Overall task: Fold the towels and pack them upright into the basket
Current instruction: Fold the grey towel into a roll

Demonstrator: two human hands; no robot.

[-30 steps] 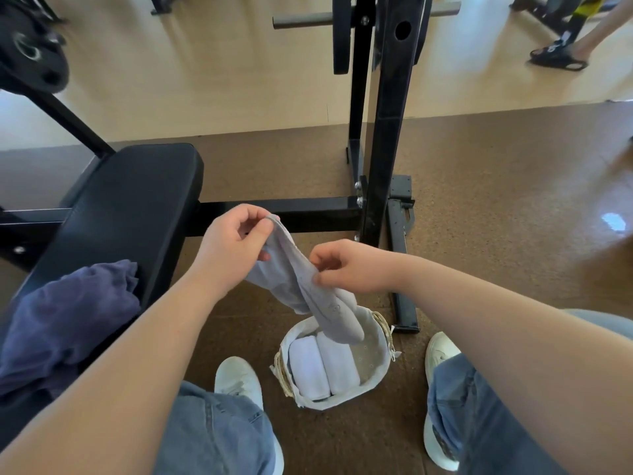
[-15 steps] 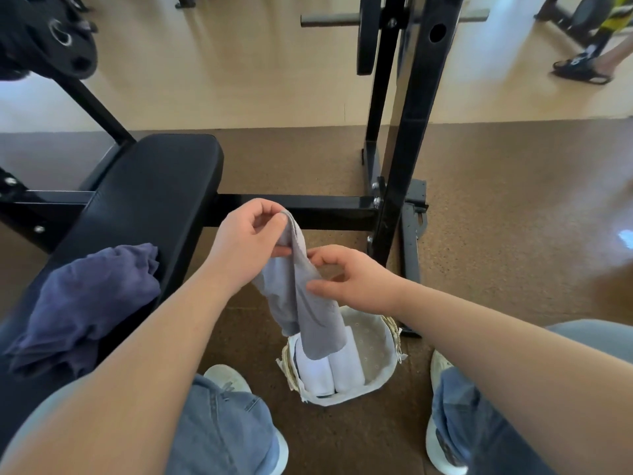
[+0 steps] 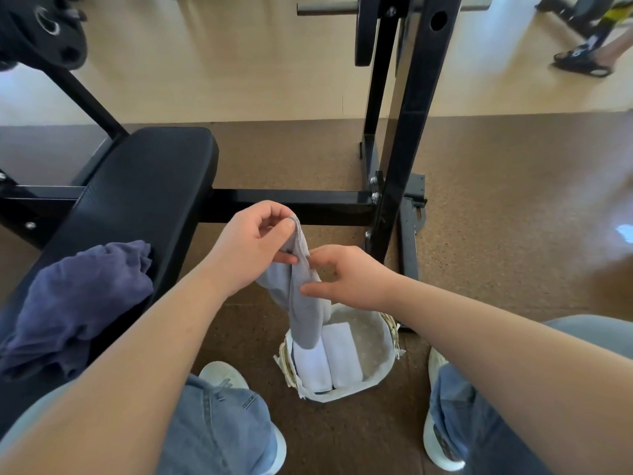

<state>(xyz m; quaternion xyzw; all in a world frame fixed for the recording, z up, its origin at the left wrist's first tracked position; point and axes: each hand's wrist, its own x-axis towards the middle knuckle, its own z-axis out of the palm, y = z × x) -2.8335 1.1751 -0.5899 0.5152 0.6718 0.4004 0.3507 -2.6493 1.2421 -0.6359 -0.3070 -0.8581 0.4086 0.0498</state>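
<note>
- Between the person's knees, on the brown floor [image 3: 513,217], stands the lined basket [image 3: 376,341], just in front of the black rack upright [image 3: 411,132].
- Two white towels [image 3: 329,358] stand folded side by side in the basket's left half, touching each other; the right half shows bare liner.
- Left hand [image 3: 253,245] is raised above the basket and pinches the top corner of the grey towel [image 3: 301,303] between thumb and forefinger, the other fingers curled in.
- The grey towel hangs down from that pinch in a narrow, loosely bunched strip; its lower end covers the top of the left white towel — touching or just above it, I cannot tell.
- Right hand [image 3: 352,275] is at the strip's middle, thumb tip and forefinger tip against its right edge and set apart from each other; whether they actually nip the cloth I cannot tell.
- A purple towel [image 3: 78,303] lies crumpled on the black bench [image 3: 137,186] to the left, well apart from the basket.
</note>
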